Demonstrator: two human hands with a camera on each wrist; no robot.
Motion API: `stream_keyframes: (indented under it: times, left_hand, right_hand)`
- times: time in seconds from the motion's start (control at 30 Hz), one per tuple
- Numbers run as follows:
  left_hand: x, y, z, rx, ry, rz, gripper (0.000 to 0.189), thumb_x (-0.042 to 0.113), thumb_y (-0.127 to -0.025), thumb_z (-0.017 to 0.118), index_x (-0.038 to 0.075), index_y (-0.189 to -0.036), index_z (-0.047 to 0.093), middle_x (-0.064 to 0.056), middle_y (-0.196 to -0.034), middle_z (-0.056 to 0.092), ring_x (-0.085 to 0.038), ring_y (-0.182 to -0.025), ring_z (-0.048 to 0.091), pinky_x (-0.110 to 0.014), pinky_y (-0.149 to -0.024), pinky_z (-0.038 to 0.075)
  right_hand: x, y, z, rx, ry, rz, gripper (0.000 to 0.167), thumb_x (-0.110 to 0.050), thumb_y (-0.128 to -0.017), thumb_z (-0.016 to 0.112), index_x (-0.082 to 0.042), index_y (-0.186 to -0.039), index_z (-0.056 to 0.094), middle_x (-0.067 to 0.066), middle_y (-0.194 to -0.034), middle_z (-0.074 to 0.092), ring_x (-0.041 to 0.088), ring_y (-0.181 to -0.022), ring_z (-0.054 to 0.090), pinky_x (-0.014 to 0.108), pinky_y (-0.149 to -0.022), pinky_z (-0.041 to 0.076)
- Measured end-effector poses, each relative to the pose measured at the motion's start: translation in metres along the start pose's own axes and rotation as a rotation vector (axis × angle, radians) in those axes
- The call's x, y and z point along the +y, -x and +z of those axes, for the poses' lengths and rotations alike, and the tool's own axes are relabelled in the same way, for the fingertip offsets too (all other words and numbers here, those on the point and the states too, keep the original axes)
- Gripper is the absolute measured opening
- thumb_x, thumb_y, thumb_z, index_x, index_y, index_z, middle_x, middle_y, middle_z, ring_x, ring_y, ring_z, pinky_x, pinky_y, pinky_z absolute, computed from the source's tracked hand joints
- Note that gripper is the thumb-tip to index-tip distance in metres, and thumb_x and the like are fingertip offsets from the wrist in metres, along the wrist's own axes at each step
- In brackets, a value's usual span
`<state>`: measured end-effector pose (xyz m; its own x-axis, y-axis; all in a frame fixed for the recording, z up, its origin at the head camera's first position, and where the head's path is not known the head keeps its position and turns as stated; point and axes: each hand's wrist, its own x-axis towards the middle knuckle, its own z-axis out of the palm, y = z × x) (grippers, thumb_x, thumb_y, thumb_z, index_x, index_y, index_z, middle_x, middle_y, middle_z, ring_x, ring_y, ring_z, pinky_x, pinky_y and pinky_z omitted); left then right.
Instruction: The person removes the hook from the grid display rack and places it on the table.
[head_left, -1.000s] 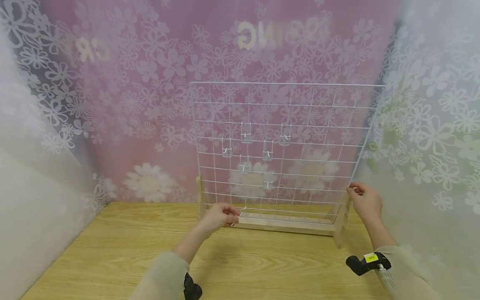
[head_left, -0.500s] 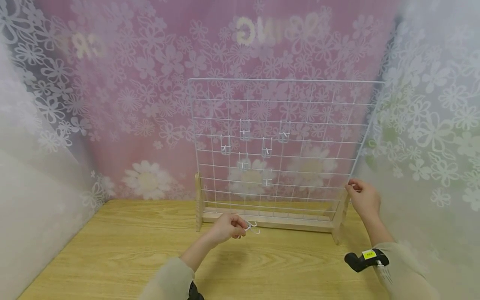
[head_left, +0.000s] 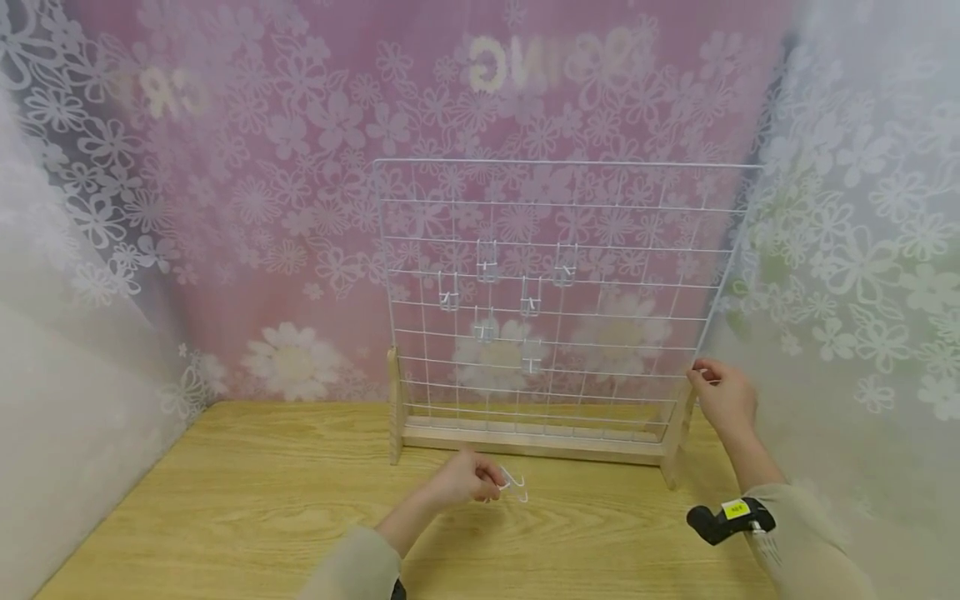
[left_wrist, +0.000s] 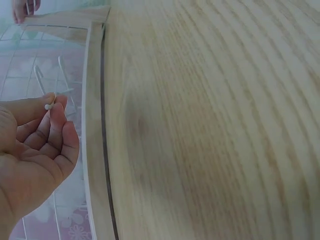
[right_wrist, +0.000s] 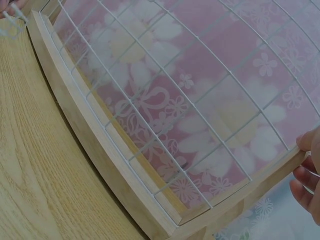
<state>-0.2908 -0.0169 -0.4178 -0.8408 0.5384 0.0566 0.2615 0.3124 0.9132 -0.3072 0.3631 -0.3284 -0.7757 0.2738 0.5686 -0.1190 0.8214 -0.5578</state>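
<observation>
My left hand (head_left: 467,479) pinches a white wire hook (left_wrist: 48,107) between thumb and fingertips, in front of the wooden stand (head_left: 525,446). Two curved prongs of the hook point away from the fingers. My right hand (head_left: 729,400) grips the top of the stand's right post, thumb on one side and fingers on the other in the right wrist view. A white wire grid panel (head_left: 570,205) stands upright in the stand. Several similar hooks hang on it, one of them a hook (head_left: 487,271) left of the middle.
The stand rests on a wood-grain table (head_left: 247,500). Behind it hangs a pink curtain (head_left: 300,208) with white flowers, and a pale flowered curtain (head_left: 862,250) closes the right side. A black device (head_left: 723,522) is strapped to the right forearm.
My left hand has drawn back from the grid's lower edge, toward the viewer and slightly right, with the hook in its fingers. My right hand has stayed on the post.
</observation>
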Motion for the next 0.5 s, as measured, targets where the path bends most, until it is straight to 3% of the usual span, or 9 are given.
stream_keyframes:
  times: [0.3,0.5]
  left_hand:
    - [-0.004,-0.002,0.018,0.002,-0.005,-0.039,0.007,-0.009,-0.076,0.066,-0.004,-0.081,0.065,-0.004,-0.069,0.061,-0.011,-0.058,0.053,-0.031,-0.059,0.051]
    - [-0.005,-0.007,0.027,-0.013,-0.024,-0.025,0.008,-0.010,-0.075,0.066,-0.003,-0.078,0.066,-0.002,-0.066,0.059,-0.010,-0.056,0.051,-0.028,-0.056,0.049]
  right_hand:
    - [0.003,0.000,0.002,0.000,0.007,0.001,0.022,-0.013,-0.092,0.054,0.006,-0.100,0.062,0.026,-0.091,0.060,0.041,-0.084,0.057,0.038,-0.062,0.037]
    - [0.003,0.000,0.002,0.002,0.001,0.009,0.023,-0.015,-0.092,0.053,0.005,-0.100,0.062,0.026,-0.092,0.060,0.041,-0.084,0.058,0.037,-0.061,0.038]
